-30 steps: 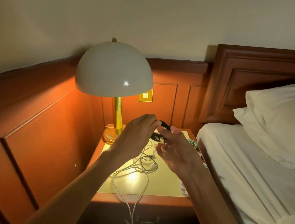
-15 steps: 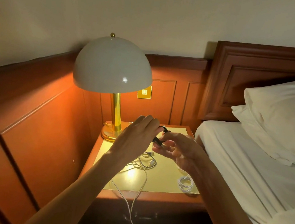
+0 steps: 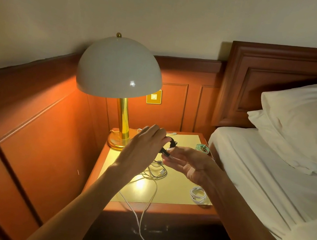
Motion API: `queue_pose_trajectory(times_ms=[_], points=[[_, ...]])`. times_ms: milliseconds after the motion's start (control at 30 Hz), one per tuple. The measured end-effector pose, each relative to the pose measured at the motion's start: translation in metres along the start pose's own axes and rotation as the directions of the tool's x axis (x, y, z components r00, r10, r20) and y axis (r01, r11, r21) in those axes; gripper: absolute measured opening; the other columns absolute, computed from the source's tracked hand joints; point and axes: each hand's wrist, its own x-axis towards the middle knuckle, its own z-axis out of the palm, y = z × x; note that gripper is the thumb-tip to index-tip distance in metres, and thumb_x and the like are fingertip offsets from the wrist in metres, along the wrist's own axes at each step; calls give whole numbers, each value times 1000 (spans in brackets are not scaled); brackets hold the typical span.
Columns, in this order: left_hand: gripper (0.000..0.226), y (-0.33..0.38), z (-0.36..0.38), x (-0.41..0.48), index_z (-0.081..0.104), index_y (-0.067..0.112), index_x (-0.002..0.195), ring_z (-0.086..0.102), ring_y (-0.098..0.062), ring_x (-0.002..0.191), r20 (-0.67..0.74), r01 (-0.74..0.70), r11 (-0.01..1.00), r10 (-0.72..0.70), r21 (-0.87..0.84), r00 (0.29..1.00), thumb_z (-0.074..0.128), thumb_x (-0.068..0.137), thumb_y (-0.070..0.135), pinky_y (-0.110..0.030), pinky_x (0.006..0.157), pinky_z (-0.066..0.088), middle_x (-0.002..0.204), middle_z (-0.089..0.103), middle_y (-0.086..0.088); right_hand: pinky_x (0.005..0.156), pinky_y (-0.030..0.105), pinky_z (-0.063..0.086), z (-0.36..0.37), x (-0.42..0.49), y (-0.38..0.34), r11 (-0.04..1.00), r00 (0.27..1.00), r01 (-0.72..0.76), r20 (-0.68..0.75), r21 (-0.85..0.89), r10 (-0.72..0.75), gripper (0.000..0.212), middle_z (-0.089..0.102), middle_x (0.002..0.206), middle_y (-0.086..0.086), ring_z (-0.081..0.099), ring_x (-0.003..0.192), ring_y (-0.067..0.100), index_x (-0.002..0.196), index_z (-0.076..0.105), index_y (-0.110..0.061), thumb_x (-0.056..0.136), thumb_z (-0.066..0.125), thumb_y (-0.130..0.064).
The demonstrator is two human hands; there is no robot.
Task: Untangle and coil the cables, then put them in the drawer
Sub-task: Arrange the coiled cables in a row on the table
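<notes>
Nearest: long loose white cable point(image 3: 143, 217) hangs over front edge of wooden nightstand with a yellow top point(image 3: 177, 185), plug end dangling in front of the dark drawer point(image 3: 155, 231), which looks closed. Risk: it slides off or snags when the drawer opens. Small white coiled cable point(image 3: 197, 194) sits near the front right corner, close under the right forearm, so it could be swept off. Tangle of white and grey cables point(image 3: 156, 170) lies mid-top, not sorted. Above it, left hand point(image 3: 143, 150) curls round short black cable point(image 3: 170, 145), holding its loop. Right hand point(image 3: 190, 165) is palm up, fingers nearly straight, plug end at its fingertips. Loose support, so the coil may spring open. Teal coiled cable point(image 3: 202, 148) at the far right edge. Brass lamp with white dome shade point(image 3: 120, 69) behind, could get knocked.
</notes>
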Motion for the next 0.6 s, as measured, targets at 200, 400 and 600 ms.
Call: queue_pose_trajectory(times_ms=[200,400,600], points=[[19,-4,-1,2,70,13,96,61,-14,76,-60,190,935,-217,-299,974,77,78,11,-25,65,52,86,66,1,63,28,62,-3,3,24,709,801,432,-125,-557,-586,30,70,92,7,74,75,17,91,59,-15,77,85,-21],[23,-9,-7,2,60,13,95,49,-3,60,73,314,689,-356,-653,932,43,103,26,-11,53,36,73,49,13,57,20,56,-7,2,25,134,485,643,265,-754,-834,16,64,87,-9,66,66,8,99,78,-28,83,77,-23],[20,-14,-11,0,63,12,98,47,2,58,38,276,726,-326,-630,945,47,102,22,-7,55,38,73,46,17,65,15,50,-13,-2,7,-162,508,628,559,-761,-655,24,66,97,0,65,78,9,110,77,-18,86,72,-19]])
